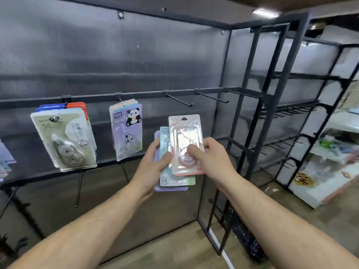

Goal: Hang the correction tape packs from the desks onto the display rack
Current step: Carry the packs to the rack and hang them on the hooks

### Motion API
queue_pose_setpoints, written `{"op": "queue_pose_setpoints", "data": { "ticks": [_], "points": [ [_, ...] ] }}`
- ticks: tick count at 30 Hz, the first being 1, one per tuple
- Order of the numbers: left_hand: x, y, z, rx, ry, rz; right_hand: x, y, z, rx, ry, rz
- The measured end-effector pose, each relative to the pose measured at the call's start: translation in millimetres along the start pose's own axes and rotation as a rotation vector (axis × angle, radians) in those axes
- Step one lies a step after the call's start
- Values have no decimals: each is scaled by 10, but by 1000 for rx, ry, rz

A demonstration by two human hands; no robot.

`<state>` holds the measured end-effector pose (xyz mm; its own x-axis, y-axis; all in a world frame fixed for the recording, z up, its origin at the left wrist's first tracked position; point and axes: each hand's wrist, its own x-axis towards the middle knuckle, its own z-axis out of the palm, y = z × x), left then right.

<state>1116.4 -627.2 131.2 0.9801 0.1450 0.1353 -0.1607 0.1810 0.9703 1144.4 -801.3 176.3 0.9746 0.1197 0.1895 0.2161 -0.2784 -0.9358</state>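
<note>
The left forearm (87, 226) and right forearm (272, 220) fill the bottom of the view, both reaching toward the rail (147, 94) of the display rack (304, 24). Below the rail and in front of it, the left hand (153, 162) has its grip curled round the left edge of a small stack of correction tape packs, a teal pack (174, 179) over a purple pack (171, 188), with the thumb across the front. The right hand (209, 158) has its grip pinched on a pink pack (186, 133) at its lower right, thumb on the clear blister and fingers behind. This pack stands upright in front of the stack, its top a little below the tip of an empty hook (179, 100) on the rail. Farther back, panda packs (127, 129) hang from the rail left of that hook. Beige packs (64, 138) hang farther left along the rail, tilted, with blue and red packs behind them. Another bare hook (213, 98) juts from the rail toward its right end. Behind the rail is a ribbed grey panel (116, 55). Beyond the rail's right end stand white shelves (330, 183), blurred.
</note>
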Motion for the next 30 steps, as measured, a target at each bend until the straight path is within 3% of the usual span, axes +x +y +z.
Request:
{"op": "queue_pose_setpoints", "data": {
  "ticks": [11,16,21,30],
  "points": [
    [24,-6,436,159,408,105,572,153,-307,87,-249,-187],
    [-99,-60,510,153,537,68,712,222,-386,184,-217,-149],
    [-165,-28,473,147,578,53,742,231,-438,244,-236,-201],
    [-137,67,434,123,506,80,834,229,-298,307,-204,3]
  ]
}}
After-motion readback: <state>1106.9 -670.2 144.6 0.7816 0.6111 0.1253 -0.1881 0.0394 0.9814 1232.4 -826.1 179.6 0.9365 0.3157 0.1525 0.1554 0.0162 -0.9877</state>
